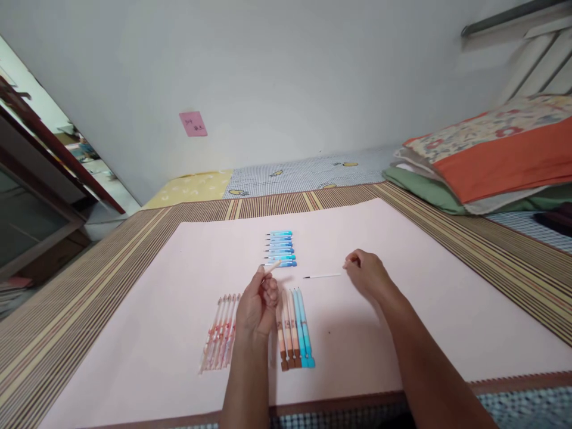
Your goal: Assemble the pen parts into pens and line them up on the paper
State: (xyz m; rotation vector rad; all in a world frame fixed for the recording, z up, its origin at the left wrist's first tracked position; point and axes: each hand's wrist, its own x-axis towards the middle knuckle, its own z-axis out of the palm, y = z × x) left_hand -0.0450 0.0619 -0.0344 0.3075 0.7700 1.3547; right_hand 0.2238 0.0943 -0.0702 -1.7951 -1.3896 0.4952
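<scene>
My left hand (258,304) is closed round a pale pen part (271,267) whose tip points up and to the right. My right hand (365,275) is pinched on the end of a thin white refill (322,276) that lies on the pink sheet (402,322). Behind the hands lies a row of several blue pen parts (280,248). Near my left wrist stand two rows: several clear pink-patterned pen barrels (221,330) on the left, and brown and blue pen barrels (295,330) on the right.
The pink sheet covers a striped woven mat (89,280) on a bed. Folded quilts and a pillow (491,155) are piled at the right. A pink note (193,124) sticks to the white wall. Dark furniture (31,196) stands at the left.
</scene>
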